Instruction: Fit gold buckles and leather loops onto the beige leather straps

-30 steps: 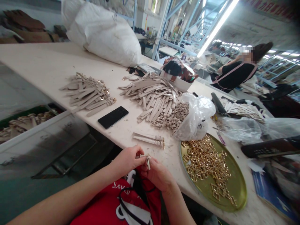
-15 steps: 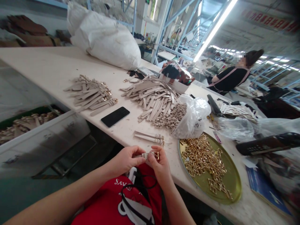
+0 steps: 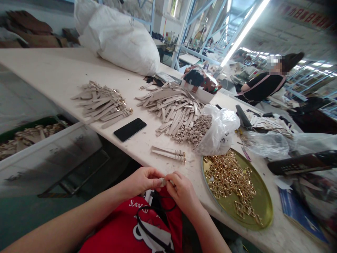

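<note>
A: What are the hands doing?
B: The left hand (image 3: 146, 180) pinches a small pale strap (image 3: 163, 182) between thumb and fingers. The right hand (image 3: 183, 189) is curled over the other end, its thumb and fingers pinched in close. The fingertips of the two nearly meet.

A: So where exactly is the strap?
B: Between the hands, just off the near edge of the table (image 3: 47, 73), above the person's red shirt (image 3: 126, 228). Most of it is hidden by the fingers, so I can't tell whether a buckle is on it.

A: And around them?
B: Just beyond the hands lies a small set of buckled straps (image 3: 168, 154). Past those are a heap of loops (image 3: 188, 134), a plastic bag (image 3: 222, 128) and a big pile of straps (image 3: 171, 102).

A: To the right?
B: A round tray (image 3: 263, 207) of gold buckles (image 3: 231, 175).

A: Left?
B: A phone (image 3: 130, 129), beyond the left hand.
</note>
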A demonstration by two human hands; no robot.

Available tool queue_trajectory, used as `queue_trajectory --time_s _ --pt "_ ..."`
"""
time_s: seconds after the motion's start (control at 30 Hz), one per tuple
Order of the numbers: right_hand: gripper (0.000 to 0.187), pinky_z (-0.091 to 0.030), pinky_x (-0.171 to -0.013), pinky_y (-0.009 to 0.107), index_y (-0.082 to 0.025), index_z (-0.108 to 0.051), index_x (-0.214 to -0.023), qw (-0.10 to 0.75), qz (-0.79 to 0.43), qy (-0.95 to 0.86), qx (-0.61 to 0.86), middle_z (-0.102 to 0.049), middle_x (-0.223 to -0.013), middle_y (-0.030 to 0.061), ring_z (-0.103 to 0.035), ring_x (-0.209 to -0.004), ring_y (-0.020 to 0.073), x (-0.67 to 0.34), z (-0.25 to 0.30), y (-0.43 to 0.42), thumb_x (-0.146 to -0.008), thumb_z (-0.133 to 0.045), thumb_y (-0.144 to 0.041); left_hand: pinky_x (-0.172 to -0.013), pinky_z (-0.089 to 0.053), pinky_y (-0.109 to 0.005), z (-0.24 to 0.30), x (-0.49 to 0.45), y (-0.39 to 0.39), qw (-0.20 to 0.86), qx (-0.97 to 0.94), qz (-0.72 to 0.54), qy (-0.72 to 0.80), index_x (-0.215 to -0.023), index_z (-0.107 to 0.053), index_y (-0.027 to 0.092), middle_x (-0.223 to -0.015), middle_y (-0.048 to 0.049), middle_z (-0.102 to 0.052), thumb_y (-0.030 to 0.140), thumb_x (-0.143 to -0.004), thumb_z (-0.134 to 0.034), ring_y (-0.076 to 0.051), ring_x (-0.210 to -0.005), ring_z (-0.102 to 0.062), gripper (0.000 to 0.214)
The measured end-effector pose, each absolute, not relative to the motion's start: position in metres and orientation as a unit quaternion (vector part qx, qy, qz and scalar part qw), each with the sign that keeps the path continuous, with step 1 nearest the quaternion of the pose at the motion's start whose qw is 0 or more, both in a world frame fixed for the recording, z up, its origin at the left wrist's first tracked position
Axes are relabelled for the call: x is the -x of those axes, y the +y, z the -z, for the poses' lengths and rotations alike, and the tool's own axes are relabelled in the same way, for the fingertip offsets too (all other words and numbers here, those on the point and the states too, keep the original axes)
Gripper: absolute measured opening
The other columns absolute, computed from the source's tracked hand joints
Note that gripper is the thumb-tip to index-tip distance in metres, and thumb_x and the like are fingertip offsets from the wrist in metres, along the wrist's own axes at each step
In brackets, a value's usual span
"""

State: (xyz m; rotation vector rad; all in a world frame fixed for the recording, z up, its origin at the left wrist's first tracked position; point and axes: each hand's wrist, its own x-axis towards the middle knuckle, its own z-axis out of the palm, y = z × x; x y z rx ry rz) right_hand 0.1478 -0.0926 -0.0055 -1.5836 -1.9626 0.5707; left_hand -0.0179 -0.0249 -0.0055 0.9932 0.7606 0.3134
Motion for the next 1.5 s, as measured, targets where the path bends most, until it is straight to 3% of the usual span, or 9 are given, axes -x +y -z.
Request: queue_trajectory --time_s 0.17,0.33,0.4,0.6,0.77,0.93,1.1,1.3,1.5 --pt "0.014 -0.036 -0.061 0.024 -0.020 -0.058 -0.083 0.218 -0.207 -0.750 0.589 -0.054 -0.074 0.0022 -0.050 -0.068 0.0144 -0.151 0.008 -0.092 -0.083 -0.045 -0.017 -0.064 -0.044 -0.023 0.015 0.014 -0.026 0.778 -0.502 -0.147 0.348 -0.085 -0.064 0.010 -0.073 -0.0034 -0.065 0.039 -0.063 -0.068 -0.013 -0.066 -0.056 0.036" --pt "0.006 -0.037 -0.054 0.021 -0.020 -0.054 -0.082 0.288 -0.363 -0.632 0.621 -0.055 -0.065 -0.0034 -0.050 -0.059 0.0112 -0.155 0.025 -0.090 -0.080 -0.049 -0.022 -0.064 -0.043 -0.022 0.011 0.012 -0.029 0.691 -0.614 -0.127 0.359 -0.093 -0.064 0.012 -0.071 -0.0014 -0.065 0.029 -0.073 -0.056 -0.014 -0.068 -0.057 0.028" --pt "0.008 -0.036 -0.050 0.020 -0.020 -0.054 -0.084 0.280 -0.399 -0.593 0.641 -0.054 -0.062 -0.0049 -0.048 -0.055 0.0108 -0.156 0.029 -0.090 -0.079 -0.050 -0.023 -0.066 -0.043 -0.022 0.008 0.012 -0.031 0.642 -0.667 -0.113 0.360 -0.095 -0.064 0.014 -0.076 -0.0014 -0.066 0.025 -0.075 -0.051 -0.015 -0.070 -0.058 0.027" --pt "0.009 -0.035 -0.061 0.024 -0.019 -0.059 -0.082 0.189 -0.331 -0.634 0.673 -0.062 -0.074 0.0018 -0.053 -0.069 0.0152 -0.152 0.022 -0.091 -0.077 -0.051 -0.019 -0.085 -0.039 -0.025 0.009 0.011 -0.041 0.514 -0.763 -0.095 0.380 -0.110 -0.058 0.022 -0.106 -0.0039 -0.064 0.025 -0.080 -0.044 -0.019 -0.095 -0.057 0.033" --pt "0.007 -0.033 -0.052 0.020 -0.018 -0.057 -0.078 0.254 -0.400 -0.589 0.654 -0.054 -0.061 -0.0041 -0.047 -0.056 0.0106 -0.152 0.031 -0.095 -0.076 -0.051 -0.023 -0.078 -0.043 -0.024 0.011 0.014 -0.037 0.585 -0.707 -0.112 0.381 -0.108 -0.056 0.016 -0.102 -0.0058 -0.065 0.033 -0.076 -0.050 -0.019 -0.091 -0.059 0.036" --pt "0.007 -0.032 -0.050 0.020 -0.018 -0.055 -0.075 0.279 -0.395 -0.579 0.657 -0.051 -0.058 -0.0049 -0.045 -0.053 0.0100 -0.147 0.029 -0.101 -0.076 -0.049 -0.022 -0.054 -0.041 -0.022 0.007 0.018 -0.032 0.599 -0.698 -0.022 0.392 -0.082 -0.062 0.012 -0.071 -0.0044 -0.066 0.037 -0.074 -0.049 -0.017 -0.063 -0.059 0.029" --pt "0.009 -0.036 -0.062 0.025 -0.018 -0.056 -0.082 0.237 -0.263 -0.643 0.679 -0.060 -0.075 0.0024 -0.053 -0.069 0.0155 -0.142 0.021 -0.103 -0.080 -0.047 -0.021 -0.054 -0.040 -0.021 0.004 0.015 -0.033 0.552 -0.730 -0.056 0.399 -0.077 -0.062 0.014 -0.066 -0.0022 -0.064 0.031 -0.074 -0.045 -0.015 -0.060 -0.058 0.024" --pt "0.010 -0.038 -0.057 0.023 -0.019 -0.053 -0.080 0.277 -0.299 -0.617 0.674 -0.059 -0.068 -0.0006 -0.054 -0.062 0.0140 -0.138 0.028 -0.102 -0.083 -0.045 -0.024 -0.051 -0.037 -0.019 0.005 0.022 -0.025 0.578 -0.721 -0.038 0.380 -0.079 -0.062 0.015 -0.070 -0.0017 -0.065 0.037 -0.073 -0.051 -0.014 -0.060 -0.056 0.026" --pt "0.017 -0.041 -0.065 0.027 -0.019 -0.054 -0.087 0.274 -0.276 -0.653 0.650 -0.063 -0.080 0.0038 -0.058 -0.073 0.0169 -0.141 0.029 -0.099 -0.087 -0.039 -0.026 -0.053 -0.039 -0.020 0.007 0.014 -0.018 0.623 -0.671 -0.049 0.399 -0.074 -0.060 0.014 -0.065 -0.0008 -0.064 0.039 -0.068 -0.057 -0.014 -0.059 -0.056 0.026"
